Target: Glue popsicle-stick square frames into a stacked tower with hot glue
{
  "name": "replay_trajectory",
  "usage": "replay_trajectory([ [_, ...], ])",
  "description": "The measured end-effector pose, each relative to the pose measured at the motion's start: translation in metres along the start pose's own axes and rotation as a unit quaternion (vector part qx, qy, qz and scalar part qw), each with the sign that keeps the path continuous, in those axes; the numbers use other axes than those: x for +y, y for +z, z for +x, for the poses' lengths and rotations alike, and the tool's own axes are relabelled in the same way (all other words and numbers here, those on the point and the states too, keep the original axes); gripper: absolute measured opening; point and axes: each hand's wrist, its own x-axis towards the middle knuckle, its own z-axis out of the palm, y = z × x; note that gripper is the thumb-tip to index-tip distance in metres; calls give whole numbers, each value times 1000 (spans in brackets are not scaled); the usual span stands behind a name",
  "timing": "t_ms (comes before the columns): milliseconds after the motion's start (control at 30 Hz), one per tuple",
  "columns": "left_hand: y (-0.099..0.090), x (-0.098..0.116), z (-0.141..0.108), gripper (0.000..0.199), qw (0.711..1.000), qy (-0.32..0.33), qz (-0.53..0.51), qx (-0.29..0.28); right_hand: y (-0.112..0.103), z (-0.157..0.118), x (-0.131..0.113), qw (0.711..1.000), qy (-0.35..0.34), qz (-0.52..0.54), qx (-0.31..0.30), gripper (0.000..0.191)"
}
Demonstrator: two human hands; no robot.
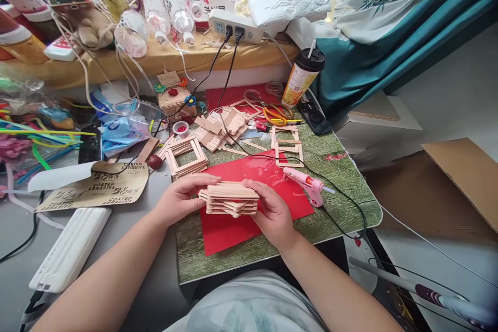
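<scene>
A stack of wooden craft sticks [230, 200], layered into a small box shape, is held above a red sheet [229, 232]. My left hand [184, 197] grips its left end, and my right hand [272, 212] grips its right end. Just right of my right hand lies a pink glue gun [309, 187]. Behind my left hand stands a square stack of stick frames [187, 158]. Flat stick frames [288, 146] rest behind the red sheet, and a pile of loose sticks [225, 127] lies further back.
Orange-handled scissors [277, 114], a lidded cup [302, 78] and a phone [316, 116] are at the back right. Black cables cross the green mat [338, 192]. Sandpaper [105, 187] and a white power strip [70, 249] lie left. A decorated stick box [177, 104] stands behind.
</scene>
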Motion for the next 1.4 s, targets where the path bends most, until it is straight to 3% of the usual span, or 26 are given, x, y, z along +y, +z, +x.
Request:
replay_trajectory([
  [500,3,8,4,52,1000,-20,-16,-4,-1,1,-3,1000,-14,-7,-1,53],
  [900,3,6,4,38,1000,-13,1,-12,-3,5,-8,999,-34,-39,1,41],
  [1400,1,2,4,35,999,19,25,-12,-5,3,-7,997,-56,-45,-7,49],
])
